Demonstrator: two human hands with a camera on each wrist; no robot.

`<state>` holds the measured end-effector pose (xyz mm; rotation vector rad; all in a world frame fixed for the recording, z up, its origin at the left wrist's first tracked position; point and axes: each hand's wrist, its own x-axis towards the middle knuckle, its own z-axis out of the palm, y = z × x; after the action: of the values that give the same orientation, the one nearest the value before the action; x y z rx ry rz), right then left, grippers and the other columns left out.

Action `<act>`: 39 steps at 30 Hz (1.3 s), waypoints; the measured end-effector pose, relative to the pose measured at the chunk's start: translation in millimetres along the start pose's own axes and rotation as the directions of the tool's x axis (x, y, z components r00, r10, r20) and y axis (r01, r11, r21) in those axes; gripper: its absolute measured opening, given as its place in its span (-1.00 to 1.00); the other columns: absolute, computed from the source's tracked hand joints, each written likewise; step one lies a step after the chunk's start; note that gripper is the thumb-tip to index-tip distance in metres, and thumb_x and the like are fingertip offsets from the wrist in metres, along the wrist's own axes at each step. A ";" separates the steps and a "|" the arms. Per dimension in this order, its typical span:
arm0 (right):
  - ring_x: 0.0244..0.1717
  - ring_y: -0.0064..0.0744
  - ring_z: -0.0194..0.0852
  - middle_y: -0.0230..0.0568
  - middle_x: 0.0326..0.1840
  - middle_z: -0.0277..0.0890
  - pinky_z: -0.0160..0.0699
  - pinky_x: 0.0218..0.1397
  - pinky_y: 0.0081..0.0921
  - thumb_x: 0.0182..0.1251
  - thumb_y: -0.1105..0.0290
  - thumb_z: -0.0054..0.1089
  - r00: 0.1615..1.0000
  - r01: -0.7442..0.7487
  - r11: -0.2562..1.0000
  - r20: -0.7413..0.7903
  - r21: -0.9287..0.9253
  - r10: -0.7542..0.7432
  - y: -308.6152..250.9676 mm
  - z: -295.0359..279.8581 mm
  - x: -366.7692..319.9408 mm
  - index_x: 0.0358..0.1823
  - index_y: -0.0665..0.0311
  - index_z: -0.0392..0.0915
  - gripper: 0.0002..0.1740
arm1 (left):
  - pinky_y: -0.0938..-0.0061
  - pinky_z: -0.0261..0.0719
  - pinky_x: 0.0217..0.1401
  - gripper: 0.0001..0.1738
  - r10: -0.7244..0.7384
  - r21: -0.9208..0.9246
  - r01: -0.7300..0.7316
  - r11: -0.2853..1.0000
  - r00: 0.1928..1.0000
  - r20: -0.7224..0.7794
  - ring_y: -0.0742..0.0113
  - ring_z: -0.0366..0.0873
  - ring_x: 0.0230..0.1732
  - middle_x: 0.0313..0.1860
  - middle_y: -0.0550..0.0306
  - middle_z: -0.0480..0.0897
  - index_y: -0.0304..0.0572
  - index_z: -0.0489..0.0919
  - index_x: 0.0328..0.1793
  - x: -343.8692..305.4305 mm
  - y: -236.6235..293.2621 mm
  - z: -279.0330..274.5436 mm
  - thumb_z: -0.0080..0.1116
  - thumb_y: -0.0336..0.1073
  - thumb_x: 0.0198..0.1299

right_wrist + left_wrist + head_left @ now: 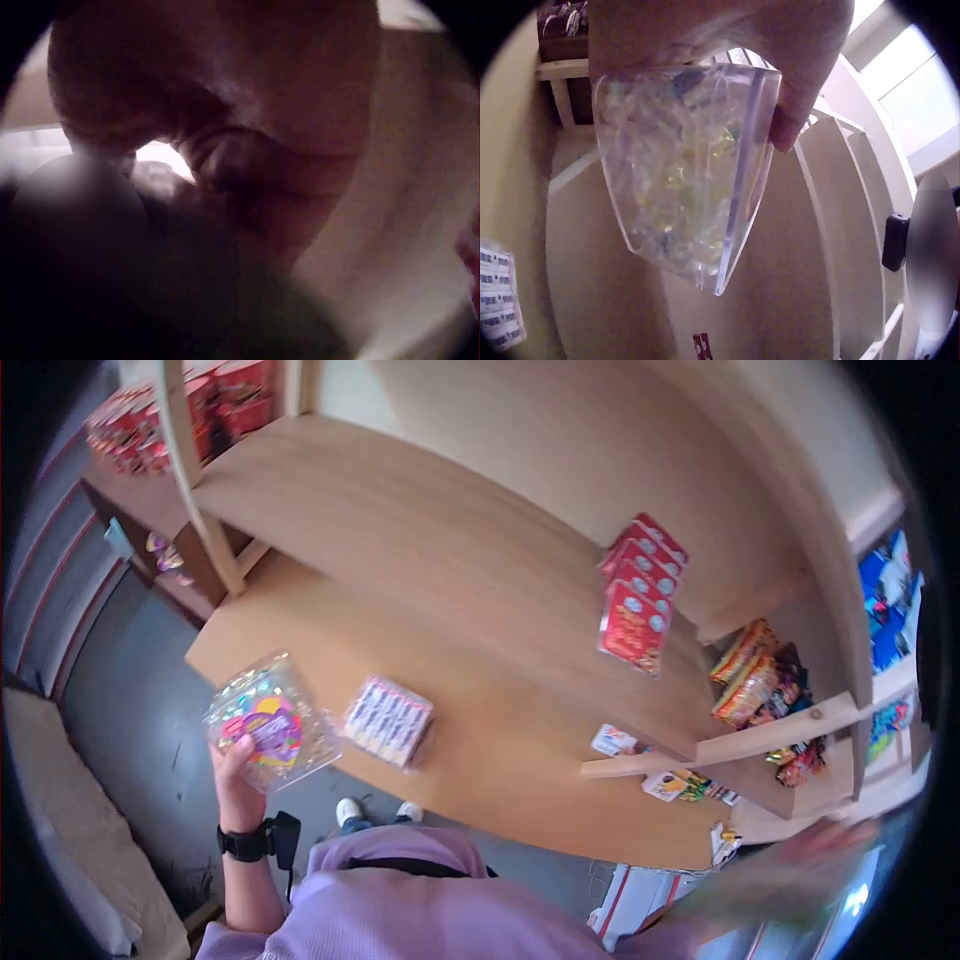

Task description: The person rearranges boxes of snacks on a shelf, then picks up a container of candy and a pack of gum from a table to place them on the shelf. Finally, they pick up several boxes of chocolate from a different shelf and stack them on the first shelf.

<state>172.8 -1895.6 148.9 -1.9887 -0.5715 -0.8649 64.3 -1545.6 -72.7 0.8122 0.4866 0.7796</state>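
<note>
My left hand (pixel 238 775) grips a clear plastic pack (pixel 275 725) with shiny wrapped pieces inside and a purple heart-shaped label. It is held up over the left front of the lower wooden shelf (pixel 500 790). In the left wrist view the clear pack (pixel 675 172) hangs below the fingers, its walls see-through. My right hand (pixel 825 845) is at the far right, blurred, with a greenish thing (pixel 760 885) in its hold. In the right wrist view, curled fingers (pixel 255 165) lie over this dark thing; its kind cannot be told.
A white pack with dark printed rows (pixel 388 722) lies on the lower shelf. Red packets (pixel 640 610) sit overlapped on the upper shelf. Snack bags (pixel 750 680) and small boxes (pixel 665 785) are at the right, beside a wooden bar (pixel 740 742). Red tubs (pixel 180 415) stand back left.
</note>
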 end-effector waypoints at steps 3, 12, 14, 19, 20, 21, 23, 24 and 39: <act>-0.15 -0.35 0.50 -0.17 -0.09 0.45 0.52 0.00 -0.31 0.05 0.44 0.26 0.694 -0.088 0.985 0.718 0.145 -0.044 124.0 -81.9 -62.3 0.10 0.31 0.34 -0.47 | 0.31 0.46 0.15 -0.28 -0.032 0.057 0.032 0.998 0.999 -0.006 0.20 0.50 0.05 0.06 -0.02 0.48 -0.25 0.22 0.27 -1.4 9.7 -21.1 0.23 -0.22 -0.02; 0.00 -0.47 0.48 -0.25 0.04 0.47 0.52 0.03 -0.49 0.31 0.43 0.16 0.344 -0.916 0.034 0.737 0.400 0.582 165.0 228.0 -157.9 0.08 0.30 0.37 -0.65 | 0.36 0.52 0.10 -0.45 -0.128 0.020 0.128 0.992 0.992 -0.004 0.30 0.53 0.02 0.03 0.03 0.52 -0.28 0.30 0.21 3.6 19.2 -38.4 0.15 -0.26 0.10; 0.02 -0.48 0.47 -0.26 0.05 0.47 0.51 0.02 -0.50 0.30 0.40 0.18 0.347 -0.921 0.049 0.758 0.385 0.553 162.2 261.2 -168.7 0.09 0.31 0.36 -0.63 | 0.37 0.57 0.08 -0.49 -0.220 0.040 0.219 0.975 0.975 0.027 0.30 0.59 -0.03 -0.01 0.06 0.57 -0.33 0.37 0.19 6.2 14.6 -37.7 0.11 -0.18 0.17; 0.03 -0.37 0.48 -0.18 0.05 0.48 0.47 0.05 -0.43 0.30 0.25 0.22 0.414 -0.907 0.302 0.746 0.293 0.521 177.7 303.0 -192.7 0.08 0.36 0.34 -0.55 | 0.39 0.56 0.11 -0.48 -0.488 0.054 0.486 0.872 0.857 0.165 0.28 0.60 0.00 0.07 0.00 0.57 -0.36 0.38 0.20 14.4 -19.3 -26.7 0.10 -0.14 0.23; 0.04 -0.31 0.49 -0.11 0.04 0.49 0.45 0.07 -0.41 0.30 0.18 0.21 0.473 -0.791 0.610 0.678 0.046 0.563 175.3 302.9 -192.5 0.07 0.39 0.33 -0.50 | 0.42 0.59 0.06 -0.54 -0.526 0.012 0.538 0.843 0.820 0.227 0.34 0.59 -0.01 0.02 0.06 0.57 -0.29 0.35 0.21 20.7 -27.6 -21.7 0.11 -0.23 0.26; 0.05 -0.24 0.49 -0.04 0.04 0.49 0.44 0.09 -0.38 0.29 0.11 0.20 0.548 -0.557 0.795 0.614 -0.239 0.569 174.4 301.0 -192.8 0.07 0.42 0.31 -0.45 | 0.42 0.59 0.06 -0.54 -0.530 0.012 0.543 0.840 0.816 0.231 0.34 0.59 -0.01 0.02 0.06 0.57 -0.29 0.35 0.21 27.8 -38.1 -14.6 0.11 -0.23 0.26; 0.05 -0.15 0.50 0.08 0.01 0.50 0.44 0.09 -0.34 0.30 0.03 0.15 0.574 -0.536 0.812 0.606 -0.230 0.551 213.2 312.3 -221.0 0.04 0.45 0.30 -0.41 | 0.46 0.59 0.06 -0.54 -0.614 0.063 0.636 0.769 0.707 0.352 0.36 0.59 -0.02 0.03 0.07 0.58 -0.29 0.35 0.21 45.1 -61.1 3.5 0.10 -0.22 0.27; 0.05 -0.17 0.50 0.08 0.00 0.50 0.45 0.08 -0.34 0.32 0.05 0.13 0.557 -0.608 0.786 0.645 -0.112 0.523 209.8 310.8 -221.5 0.04 0.44 0.31 -0.44 | 0.46 0.59 0.06 -0.54 -0.618 0.067 0.641 0.765 0.701 0.356 0.36 0.59 -0.02 0.03 0.07 0.58 -0.29 0.35 0.21 54.1 -73.6 14.7 0.10 -0.22 0.27; 0.13 -0.28 0.40 -0.14 0.11 0.43 0.26 0.28 -0.23 0.25 -0.47 -0.42 0.135 -0.990 0.119 0.712 0.072 0.689 195.5 282.2 -208.7 0.29 0.26 0.26 -0.04 | 0.10 -0.04 0.47 -0.01 -0.467 0.772 0.144 0.619 0.858 0.213 -0.02 -0.11 0.51 0.45 -0.05 0.05 -0.03 0.07 0.51 122.0 -169.7 3.0 -0.06 0.43 0.11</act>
<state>267.4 -1769.3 -220.6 -1.4983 0.2375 0.6674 214.9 -1527.7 -216.6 1.5648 0.5591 0.0231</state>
